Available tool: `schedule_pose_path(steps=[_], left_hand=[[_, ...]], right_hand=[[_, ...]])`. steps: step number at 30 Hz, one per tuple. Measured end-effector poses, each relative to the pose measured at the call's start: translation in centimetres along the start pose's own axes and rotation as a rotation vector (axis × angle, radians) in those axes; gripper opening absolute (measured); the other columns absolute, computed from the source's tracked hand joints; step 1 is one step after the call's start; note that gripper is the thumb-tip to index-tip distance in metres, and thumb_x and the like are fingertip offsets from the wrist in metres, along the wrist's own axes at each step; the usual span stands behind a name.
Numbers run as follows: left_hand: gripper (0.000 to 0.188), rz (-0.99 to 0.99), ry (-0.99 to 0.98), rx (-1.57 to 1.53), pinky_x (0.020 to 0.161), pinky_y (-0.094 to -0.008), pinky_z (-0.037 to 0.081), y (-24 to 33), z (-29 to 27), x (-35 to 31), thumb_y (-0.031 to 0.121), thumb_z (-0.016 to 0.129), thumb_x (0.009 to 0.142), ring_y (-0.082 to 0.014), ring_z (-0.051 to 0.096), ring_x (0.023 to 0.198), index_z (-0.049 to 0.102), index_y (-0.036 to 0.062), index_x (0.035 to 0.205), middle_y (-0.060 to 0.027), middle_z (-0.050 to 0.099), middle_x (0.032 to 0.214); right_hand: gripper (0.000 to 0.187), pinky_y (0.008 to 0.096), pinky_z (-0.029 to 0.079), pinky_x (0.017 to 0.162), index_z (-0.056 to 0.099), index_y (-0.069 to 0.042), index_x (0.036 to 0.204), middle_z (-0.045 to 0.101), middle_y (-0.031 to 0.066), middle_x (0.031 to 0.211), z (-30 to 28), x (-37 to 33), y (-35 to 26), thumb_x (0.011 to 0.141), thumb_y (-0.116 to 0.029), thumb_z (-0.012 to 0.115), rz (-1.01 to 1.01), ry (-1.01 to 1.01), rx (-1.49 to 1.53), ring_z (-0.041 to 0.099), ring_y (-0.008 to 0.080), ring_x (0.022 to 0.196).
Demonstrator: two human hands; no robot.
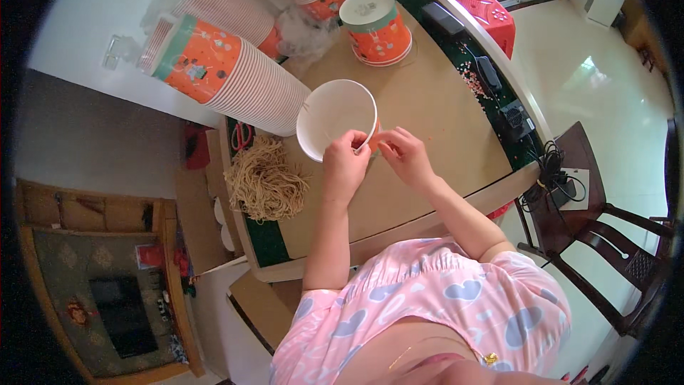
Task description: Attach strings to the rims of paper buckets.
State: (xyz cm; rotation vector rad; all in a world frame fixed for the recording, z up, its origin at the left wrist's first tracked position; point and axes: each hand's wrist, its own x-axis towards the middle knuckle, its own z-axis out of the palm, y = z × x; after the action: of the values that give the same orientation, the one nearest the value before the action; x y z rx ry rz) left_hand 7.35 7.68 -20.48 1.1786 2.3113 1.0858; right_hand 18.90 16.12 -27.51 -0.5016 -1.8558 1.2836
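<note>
A white-lined paper bucket (333, 113) with an orange outside stands tilted on the table, its mouth turned up toward me. My left hand (345, 165) grips its near rim, with the fingers inside and the thumb at the edge. Just right of the rim, my right hand (405, 156) is closed in a pinch against the bucket's outer side. Whatever lies between those fingertips is too small to make out. Left of the bucket lies a loose bundle of beige cord (267, 184), with red-handled scissors (242, 137) behind it.
A long nested stack of paper buckets (235, 71) leans at the left, more stacks behind it. Upside-down buckets (377, 32) stand at the back. Along the right edge are black adapters (516, 117), scattered small bits (472, 82) and coiled cables (550, 171). A dark chair (620, 257) stands right.
</note>
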Motion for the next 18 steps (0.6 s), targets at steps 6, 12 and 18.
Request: schedule_pose_path(steps=[6, 12, 18], left_hand=[[0.012, 0.021, 0.005, 0.017, 0.067, -0.0373, 0.052, 0.3, 0.0, -0.2, 0.005, 0.063, 0.082, -0.0284, 0.068, 0.074, 0.065, -0.0012, 0.091, -0.0153, 0.069, 0.083], [0.016, 0.014, -0.017, 0.028, 0.069, -0.0382, 0.052, 0.7, -0.3, -0.4, 0.005, 0.064, 0.081, -0.0285, 0.067, 0.077, 0.064, 0.0001, 0.096, -0.0152, 0.068, 0.091], [0.031, 0.224, 0.005, -0.04, 0.07, -0.0326, 0.052, 3.2, -1.4, -3.1, 0.003, 0.069, 0.079, -0.0233, 0.064, 0.084, 0.062, 0.0033, 0.109, -0.0107, 0.062, 0.109]], right_hand=[[0.017, 0.0388, 0.048, 0.063, 0.064, -0.01, 0.099, 0.057, 0.0116, 0.08, -0.7, -0.2, -0.9, 0.083, -0.004, 0.061, -0.12, 0.013, -0.208, 0.058, 0.0299, 0.075], [0.017, 0.0354, 0.049, 0.064, 0.062, -0.008, 0.103, 0.059, 0.0092, 0.081, -0.4, -0.2, -0.7, 0.087, -0.002, 0.058, -0.07, -0.037, -0.162, 0.06, 0.0236, 0.075], [0.012, 0.0216, 0.046, 0.072, 0.055, 0.0, 0.107, 0.059, 0.0003, 0.09, -1.3, -1.0, -2.9, 0.097, -0.002, 0.05, 0.165, -0.013, 0.51, 0.055, 0.0061, 0.081]])
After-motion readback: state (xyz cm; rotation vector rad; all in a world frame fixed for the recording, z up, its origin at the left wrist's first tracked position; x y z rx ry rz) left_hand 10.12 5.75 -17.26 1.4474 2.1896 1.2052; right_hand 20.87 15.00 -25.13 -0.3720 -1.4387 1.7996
